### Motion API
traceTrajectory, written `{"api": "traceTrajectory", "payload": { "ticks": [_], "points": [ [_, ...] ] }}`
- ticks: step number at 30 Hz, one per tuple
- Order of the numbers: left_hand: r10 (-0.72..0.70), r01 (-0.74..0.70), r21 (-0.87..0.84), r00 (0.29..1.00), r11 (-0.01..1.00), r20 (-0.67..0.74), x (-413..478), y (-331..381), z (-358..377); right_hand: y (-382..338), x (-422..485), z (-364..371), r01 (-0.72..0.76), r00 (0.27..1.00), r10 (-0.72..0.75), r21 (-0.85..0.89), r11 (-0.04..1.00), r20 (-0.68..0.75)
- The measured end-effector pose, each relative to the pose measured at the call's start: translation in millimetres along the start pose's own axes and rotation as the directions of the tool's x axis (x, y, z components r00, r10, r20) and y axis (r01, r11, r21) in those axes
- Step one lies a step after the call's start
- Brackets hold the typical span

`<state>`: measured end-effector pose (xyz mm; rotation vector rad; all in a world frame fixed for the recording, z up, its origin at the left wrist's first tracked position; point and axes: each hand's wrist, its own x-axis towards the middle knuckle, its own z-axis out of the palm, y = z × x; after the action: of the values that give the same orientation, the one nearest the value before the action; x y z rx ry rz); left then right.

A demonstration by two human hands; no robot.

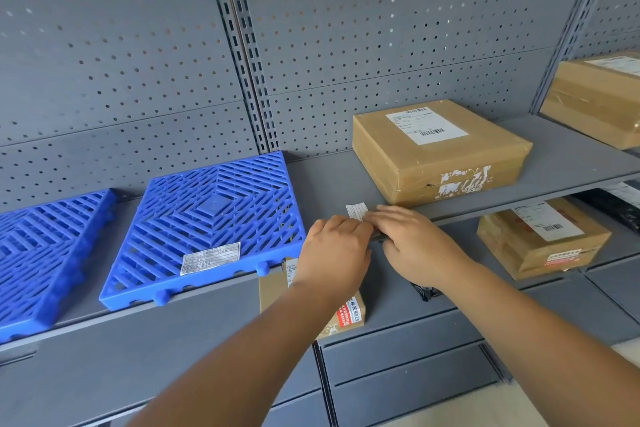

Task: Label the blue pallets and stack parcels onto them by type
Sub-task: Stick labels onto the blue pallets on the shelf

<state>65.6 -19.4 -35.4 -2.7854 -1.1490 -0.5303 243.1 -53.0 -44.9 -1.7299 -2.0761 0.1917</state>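
Two blue slatted pallets lie on the grey shelf (329,177): one at the far left (45,246), one in the middle (207,215) with a white label (211,258) stuck near its front edge. My left hand (334,253) and my right hand (412,239) meet at the shelf's front edge, right of the middle pallet. Both pinch a small white label (356,211) whose upper end sticks up above the fingers. A flat brown parcel (440,149) with a shipping label lies just behind my hands.
Another brown parcel (595,97) sits on the shelf at the far right. The lower shelf holds a brown parcel (543,239), a small carton (346,312) under my left arm, and black bags (609,211). Perforated grey back panels (121,62) rise behind.
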Motion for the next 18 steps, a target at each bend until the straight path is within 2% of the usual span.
{"api": "traceTrajectory", "payload": {
  "ticks": [9,18],
  "points": [
    [0.027,-0.024,0.018,0.985,1.0,-0.173,-7,-3,-2,-11,-11,-2,0.048,0.996,-0.054,-0.075,0.996,-0.072],
    [0.027,-0.011,0.073,0.975,0.997,-0.22,-22,-14,-20,-16,-11,-1,0.029,0.964,-0.047,-0.074,0.997,-0.261]
  ]
}}
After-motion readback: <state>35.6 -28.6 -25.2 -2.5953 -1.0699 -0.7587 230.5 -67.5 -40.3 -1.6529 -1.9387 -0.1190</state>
